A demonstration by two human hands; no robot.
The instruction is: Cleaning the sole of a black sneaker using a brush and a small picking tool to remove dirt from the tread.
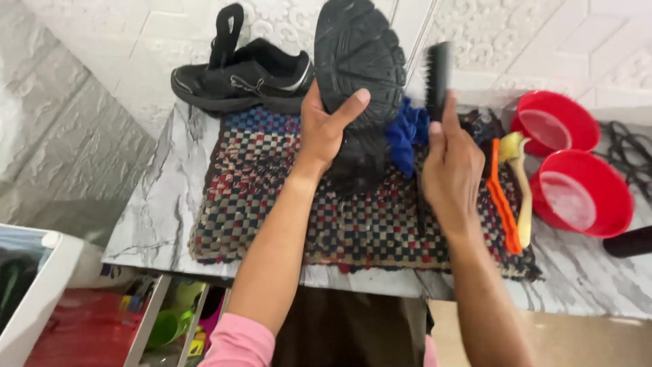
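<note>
Holding a black shoe [356, 88] sole-up, the left hand [324, 129] clasps it from the left side, thumb pressed across the tread and fingers hidden behind. The shoe stands nearly upright, toe toward the wall, heel down on a woven checked mat [272, 197] that covers the middle of the marble counter [156, 211]. The right hand [451, 170] is closed around the handle of a black brush [437, 78], forefinger stretched up along its back; the bristles face the shoe's right edge, just beside the sole, and whether they touch it cannot be told because the brush is blurred.

A blue cloth [406, 136] lies bunched between the shoe and the right hand. The second black shoe [244, 75] rests on its sole at the back left of the counter, against the tiled wall, with its heel loop standing up. To the right of the right hand lie an orange brush [502, 204] and a pale yellow brush [521, 183], side by side on the mat's right edge. Beyond them stand two red bowls [570, 163], one behind the other, each with a cloudy inside. A dark object [628, 241] pokes in at the right edge. Below the counter's left end, open shelves [146, 326] hold red and green plastic items.
</note>
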